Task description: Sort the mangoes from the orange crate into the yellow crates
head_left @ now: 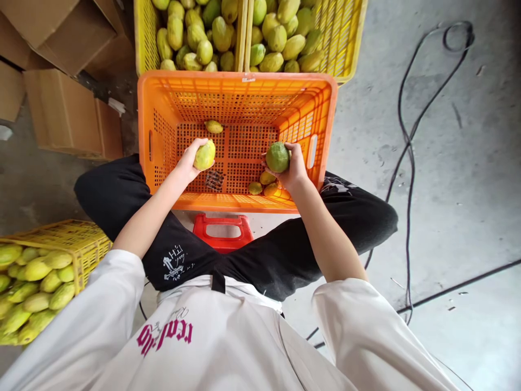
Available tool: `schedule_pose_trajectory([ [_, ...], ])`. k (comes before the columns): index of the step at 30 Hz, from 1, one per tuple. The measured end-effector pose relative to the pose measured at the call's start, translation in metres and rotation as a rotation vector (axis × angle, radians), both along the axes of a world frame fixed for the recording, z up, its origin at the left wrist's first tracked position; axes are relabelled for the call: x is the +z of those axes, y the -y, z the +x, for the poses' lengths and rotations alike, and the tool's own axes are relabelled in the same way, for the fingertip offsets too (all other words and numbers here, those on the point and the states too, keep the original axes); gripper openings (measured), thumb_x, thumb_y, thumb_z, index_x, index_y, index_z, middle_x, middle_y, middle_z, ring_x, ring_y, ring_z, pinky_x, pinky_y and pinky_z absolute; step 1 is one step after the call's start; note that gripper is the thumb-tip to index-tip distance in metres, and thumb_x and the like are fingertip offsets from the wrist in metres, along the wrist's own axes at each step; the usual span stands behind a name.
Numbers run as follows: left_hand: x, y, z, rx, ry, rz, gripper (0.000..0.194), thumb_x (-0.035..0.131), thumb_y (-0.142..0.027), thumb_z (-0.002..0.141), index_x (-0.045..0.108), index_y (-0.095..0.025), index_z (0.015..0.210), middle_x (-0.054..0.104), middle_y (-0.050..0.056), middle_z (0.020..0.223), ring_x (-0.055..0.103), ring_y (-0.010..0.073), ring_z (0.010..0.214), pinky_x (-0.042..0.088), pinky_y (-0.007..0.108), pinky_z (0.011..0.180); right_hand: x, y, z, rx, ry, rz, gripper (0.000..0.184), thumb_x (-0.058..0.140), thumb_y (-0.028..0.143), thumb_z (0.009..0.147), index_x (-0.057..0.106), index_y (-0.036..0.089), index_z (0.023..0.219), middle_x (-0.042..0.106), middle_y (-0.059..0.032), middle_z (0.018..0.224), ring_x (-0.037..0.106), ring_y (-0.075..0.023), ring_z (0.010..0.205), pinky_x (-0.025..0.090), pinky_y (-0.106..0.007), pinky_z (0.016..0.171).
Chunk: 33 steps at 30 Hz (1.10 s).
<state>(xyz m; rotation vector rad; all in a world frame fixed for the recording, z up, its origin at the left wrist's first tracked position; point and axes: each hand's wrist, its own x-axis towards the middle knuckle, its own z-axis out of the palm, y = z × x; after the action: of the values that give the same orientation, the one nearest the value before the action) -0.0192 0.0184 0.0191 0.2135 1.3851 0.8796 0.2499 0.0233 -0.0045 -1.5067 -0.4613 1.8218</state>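
Observation:
My left hand (190, 159) is closed around a yellow-green, papaya-like fruit (204, 155) above the left half of an orange plastic crate (238, 205). On the right, my right hand (293, 167) grips a rounder dark green fruit (278, 157) over the same crate. A small yellow fruit (214, 127) lies on the crate's slotted floor near the far wall. Several smaller yellowish fruits (255, 188) rest in the near right corner, partly hidden beneath my right hand. A dark patch (214, 180) shows on the floor below my left hand.
Two yellow crates (345, 35) full of similar fruit stand beyond the orange one. Another filled yellow crate (90, 244) is at my left. Cardboard boxes (65, 111) are stacked at far left. A red stool (223, 245) sits between my legs; black cables (412, 163) cross the floor at right.

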Motion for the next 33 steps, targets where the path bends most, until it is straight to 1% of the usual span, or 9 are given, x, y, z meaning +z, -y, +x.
schedule_pose_trajectory([
  [2, 0.002, -0.002, 0.000, 0.004, 0.002, -0.019, 0.022, 0.059, -0.042, 0.088, 0.060, -0.021, 0.088, 0.067, 0.004, 0.078, 0.070, 0.0211, 0.085, 0.059, 0.031, 0.072, 0.005, 0.001, -0.002, 0.018, -0.010, 0.034, 0.041, 0.058, 0.067, 0.079, 0.063, 0.028, 0.092, 0.074, -0.0027, 0.088, 0.071, -0.0265, 0.090, 0.060, -0.040, 0.070],
  [5, 0.006, -0.003, -0.001, -0.032, 0.009, -0.036, 0.035, 0.058, -0.055, 0.087, 0.063, -0.021, 0.092, 0.068, 0.006, 0.077, 0.071, 0.0253, 0.090, 0.060, 0.034, 0.075, 0.012, 0.002, -0.005, 0.029, -0.040, 0.133, 0.041, 0.057, 0.066, 0.079, 0.063, 0.028, 0.091, 0.075, -0.0031, 0.098, 0.070, -0.0271, 0.099, 0.060, -0.041, 0.076],
  [9, 0.008, -0.005, -0.003, -0.051, 0.046, -0.022, 0.042, 0.057, -0.061, 0.086, 0.065, -0.021, 0.097, 0.071, 0.007, 0.080, 0.071, 0.0261, 0.096, 0.059, 0.033, 0.079, 0.011, 0.003, -0.006, 0.004, -0.072, 0.216, 0.040, 0.061, 0.065, 0.077, 0.064, 0.029, 0.094, 0.073, -0.0021, 0.104, 0.067, -0.0280, 0.109, 0.059, -0.042, 0.082],
  [14, 0.003, -0.004, -0.003, -0.017, 0.068, 0.037, 0.046, 0.064, -0.062, 0.082, 0.065, -0.022, 0.103, 0.073, 0.008, 0.085, 0.072, 0.0245, 0.093, 0.057, 0.033, 0.080, 0.005, 0.004, -0.009, -0.075, -0.059, 0.147, 0.039, 0.070, 0.061, 0.074, 0.061, 0.031, 0.098, 0.068, 0.0011, 0.093, 0.068, -0.0256, 0.105, 0.060, -0.041, 0.080],
  [19, -0.003, 0.001, -0.001, -0.014, 0.024, 0.052, 0.051, 0.081, -0.053, 0.069, 0.065, -0.021, 0.106, 0.072, 0.006, 0.081, 0.072, 0.0218, 0.086, 0.057, 0.031, 0.078, 0.009, 0.009, -0.014, -0.071, -0.063, 0.103, 0.041, 0.078, 0.054, 0.068, 0.060, 0.031, 0.096, 0.067, 0.0023, 0.091, 0.070, -0.0239, 0.097, 0.061, -0.041, 0.079],
  [21, -0.002, 0.002, 0.000, -0.002, 0.006, 0.063, 0.049, 0.082, -0.049, 0.069, 0.065, -0.019, 0.104, 0.071, 0.005, 0.081, 0.072, 0.0219, 0.087, 0.057, 0.031, 0.078, 0.011, 0.010, -0.015, -0.065, -0.057, 0.098, 0.040, 0.078, 0.053, 0.069, 0.059, 0.030, 0.095, 0.066, 0.0019, 0.091, 0.070, -0.0239, 0.096, 0.061, -0.042, 0.079],
  [23, 0.000, 0.002, 0.000, 0.004, 0.001, 0.069, 0.044, 0.079, -0.048, 0.072, 0.064, -0.019, 0.102, 0.072, 0.006, 0.086, 0.071, 0.0223, 0.092, 0.056, 0.031, 0.080, 0.011, 0.010, -0.015, -0.061, -0.051, 0.085, 0.037, 0.075, 0.055, 0.071, 0.060, 0.030, 0.094, 0.066, 0.0012, 0.090, 0.070, -0.0242, 0.096, 0.060, -0.042, 0.079],
  [27, 0.001, -0.002, -0.002, 0.005, -0.001, 0.053, 0.036, 0.069, -0.052, 0.080, 0.063, -0.023, 0.101, 0.071, 0.005, 0.094, 0.069, 0.0229, 0.099, 0.056, 0.032, 0.083, 0.009, 0.007, -0.012, -0.084, -0.065, 0.061, 0.038, 0.065, 0.062, 0.075, 0.061, 0.029, 0.094, 0.067, -0.0011, 0.086, 0.070, -0.0250, 0.091, 0.061, -0.040, 0.071],
  [33, -0.005, -0.006, -0.008, 0.059, -0.035, -0.014, 0.029, 0.065, -0.052, 0.083, 0.064, -0.025, 0.093, 0.068, 0.003, 0.079, 0.069, 0.0232, 0.091, 0.058, 0.032, 0.074, 0.015, 0.001, -0.009, -0.154, -0.109, 0.104, 0.046, 0.056, 0.069, 0.076, 0.063, 0.027, 0.093, 0.068, -0.0039, 0.081, 0.068, -0.0223, 0.077, 0.057, -0.033, 0.055],
])
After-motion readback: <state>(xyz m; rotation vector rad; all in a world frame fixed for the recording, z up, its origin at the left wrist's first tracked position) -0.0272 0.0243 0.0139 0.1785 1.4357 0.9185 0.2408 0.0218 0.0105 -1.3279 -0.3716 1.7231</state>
